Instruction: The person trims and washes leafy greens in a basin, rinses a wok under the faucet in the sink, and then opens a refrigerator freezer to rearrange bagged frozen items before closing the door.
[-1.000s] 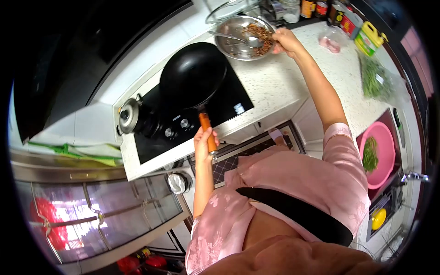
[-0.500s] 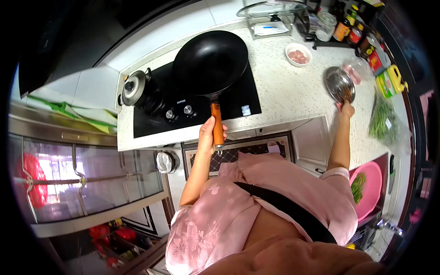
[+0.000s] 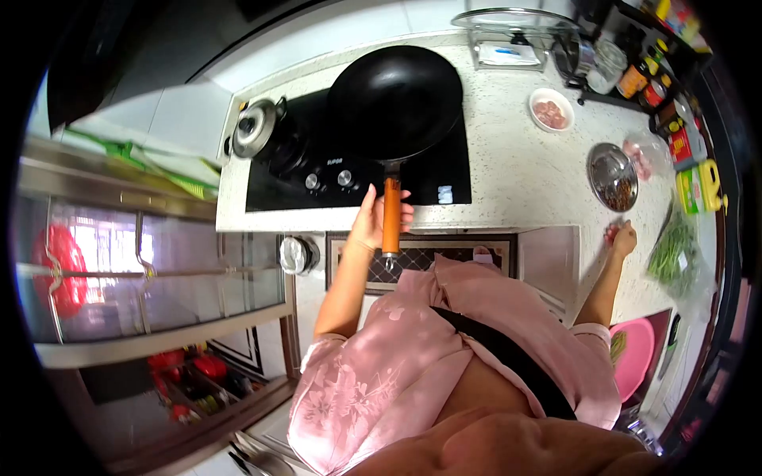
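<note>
A black wok point(image 3: 397, 99) sits on the cooktop point(image 3: 262, 178), its orange wooden handle point(image 3: 391, 210) pointing toward me. My left hand point(image 3: 377, 218) is behind and beneath that handle, touching it; the thumb stands away on the left and the fingers extend past on the right. On the counter at right lies a steel bowl point(image 3: 613, 176) with small brown-red bits in it. Just below its rim, apart from it, is my right hand point(image 3: 625, 236), fingers curled in; what they may hold is hidden.
A white bowl of raw meat point(image 3: 549, 113) and a plastic bag with pink meat point(image 3: 647, 155) stand nearby. Bagged greens point(image 3: 673, 258), a yellow jug point(image 3: 698, 188) and a pink basin point(image 3: 635, 361) line the right. A lidded pot point(image 3: 255, 131) stands left of the wok.
My right hand has let go of the steel bowl and drawn back toward me. My left thumb has lifted off the wok handle. The whole view has shifted.
</note>
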### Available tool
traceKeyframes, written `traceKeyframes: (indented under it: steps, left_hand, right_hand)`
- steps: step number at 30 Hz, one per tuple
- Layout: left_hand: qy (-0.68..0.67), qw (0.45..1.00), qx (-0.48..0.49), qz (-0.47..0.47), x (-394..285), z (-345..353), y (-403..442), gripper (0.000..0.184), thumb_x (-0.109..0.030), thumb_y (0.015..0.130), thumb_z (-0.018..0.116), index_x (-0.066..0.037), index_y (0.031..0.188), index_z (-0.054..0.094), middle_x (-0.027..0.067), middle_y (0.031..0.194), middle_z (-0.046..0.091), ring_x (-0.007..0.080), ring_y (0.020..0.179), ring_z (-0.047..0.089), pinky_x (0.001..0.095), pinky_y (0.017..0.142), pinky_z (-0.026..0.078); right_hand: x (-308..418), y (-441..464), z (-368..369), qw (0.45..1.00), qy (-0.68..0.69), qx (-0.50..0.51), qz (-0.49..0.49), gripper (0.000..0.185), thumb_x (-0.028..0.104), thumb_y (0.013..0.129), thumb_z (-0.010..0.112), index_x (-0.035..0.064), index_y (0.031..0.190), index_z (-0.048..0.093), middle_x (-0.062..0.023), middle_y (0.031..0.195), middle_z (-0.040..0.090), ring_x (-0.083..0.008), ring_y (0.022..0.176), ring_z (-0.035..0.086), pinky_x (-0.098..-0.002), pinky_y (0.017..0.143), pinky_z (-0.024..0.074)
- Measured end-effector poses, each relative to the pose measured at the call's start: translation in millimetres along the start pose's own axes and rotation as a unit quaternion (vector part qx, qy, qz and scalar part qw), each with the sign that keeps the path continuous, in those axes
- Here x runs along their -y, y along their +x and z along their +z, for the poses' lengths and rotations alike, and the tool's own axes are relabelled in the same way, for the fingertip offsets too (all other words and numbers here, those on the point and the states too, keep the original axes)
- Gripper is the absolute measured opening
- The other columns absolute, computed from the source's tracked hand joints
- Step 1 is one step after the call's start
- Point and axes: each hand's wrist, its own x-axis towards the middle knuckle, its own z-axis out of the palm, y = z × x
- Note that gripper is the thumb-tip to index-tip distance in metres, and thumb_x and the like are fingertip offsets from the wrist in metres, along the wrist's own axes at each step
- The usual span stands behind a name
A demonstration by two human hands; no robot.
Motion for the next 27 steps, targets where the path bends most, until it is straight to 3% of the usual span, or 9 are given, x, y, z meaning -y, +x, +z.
traceKeyframes:
  steps: [3,4,6,9,13,16,22,25,27]
  left_hand:
    - [-0.131,0.986,0.102,-0.017,12,6,15,0.065,-0.059,0.085,0.043,-0.003,0.117,0.048,0.0109,0.082,0.059,0.0218,0.071,0.06,0.0332,0.06,0.053]
    - [-0.129,0.991,0.031,-0.015,13,13,13,0.054,-0.051,0.087,0.046,-0.006,0.116,0.05,0.0058,0.071,0.052,0.0153,0.059,0.053,0.0272,0.049,0.047]
    - [-0.133,0.985,0.095,-0.06,14,-1,19,0.033,-0.037,0.091,0.048,-0.008,0.107,0.051,0.0004,0.063,0.041,0.0094,0.049,0.04,0.0224,0.041,0.035]
    - [-0.17,0.968,0.148,-0.108,6,12,19,0.007,-0.015,0.092,0.045,-0.009,0.091,0.045,-0.0016,0.06,0.034,0.0061,0.046,0.033,0.0204,0.038,0.027]
    - [-0.13,0.97,0.153,-0.141,2,12,15,0.003,-0.006,0.09,0.044,-0.008,0.088,0.043,-0.0016,0.058,0.034,0.0057,0.044,0.032,0.0207,0.036,0.027]
    - [-0.045,0.979,0.139,-0.145,20,32,-10,0.006,-0.004,0.087,0.046,-0.008,0.087,0.042,-0.0012,0.055,0.033,0.0067,0.042,0.031,0.0218,0.034,0.03]
    - [0.123,0.962,0.184,-0.158,90,101,-64,0.015,0.003,0.082,0.048,-0.009,0.083,0.04,-0.0003,0.05,0.033,0.009,0.035,0.029,0.0251,0.032,0.034]
    - [0.176,0.937,0.228,-0.197,147,148,-76,0.017,0.003,0.078,0.051,-0.008,0.083,0.039,0.0011,0.049,0.033,0.0096,0.034,0.029,0.0257,0.028,0.033]
    - [0.234,0.916,0.232,-0.229,195,179,-84,0.02,0.003,0.076,0.054,-0.009,0.084,0.04,0.0011,0.049,0.034,0.0105,0.033,0.03,0.0261,0.029,0.032]
  right_hand:
    - [-24,-6,-15,0.998,0.045,0.016,-0.03,0.017,0.017,0.089,0.05,0.0015,0.087,0.056,-0.0087,0.061,0.058,-0.0134,0.043,0.052,-0.0268,0.036,0.0441]
    - [-24,-21,-18,0.998,0.06,0.002,-0.028,0.018,0.018,0.089,0.05,0.0015,0.086,0.057,-0.008,0.061,0.058,-0.0128,0.043,0.051,-0.0257,0.035,0.0413]
    - [-45,-34,-36,0.995,0.039,0.019,-0.088,0.021,0.02,0.089,0.05,0.0025,0.079,0.058,-0.0071,0.058,0.057,-0.0116,0.043,0.05,-0.0253,0.037,0.0398]
    - [-94,-44,-76,0.962,-0.111,-0.115,-0.223,0.018,0.016,0.08,0.05,0.0032,0.076,0.063,-0.0065,0.057,0.058,-0.0152,0.048,0.054,-0.0301,0.05,0.0446]
    - [-80,-124,-129,0.984,0.016,-0.146,-0.103,0.032,0.029,0.09,0.048,0.0029,0.077,0.062,-0.0057,0.056,0.058,-0.0125,0.046,0.053,-0.0287,0.047,0.0434]
    - [-100,-138,-168,0.969,0.169,-0.174,-0.055,0.032,0.028,0.091,0.046,0.0022,0.079,0.061,-0.0065,0.056,0.057,-0.0098,0.041,0.049,-0.0249,0.04,0.0396]
    - [-115,-136,-253,0.936,0.229,-0.247,-0.103,0.02,0.019,0.087,0.05,0.0026,0.081,0.06,-0.0082,0.056,0.057,-0.0125,0.044,0.051,-0.0264,0.042,0.0417]
    - [-119,-130,-338,0.895,-0.133,-0.329,-0.27,0.016,0.018,0.081,0.056,0.0038,0.077,0.063,-0.0102,0.059,0.058,-0.0234,0.051,0.057,-0.0375,0.051,0.0462]
    - [-125,-118,-410,0.866,-0.266,-0.34,-0.253,0.015,0.018,0.08,0.057,0.0036,0.078,0.063,-0.0116,0.07,0.061,-0.0265,0.063,0.058,-0.0367,0.059,0.0472]
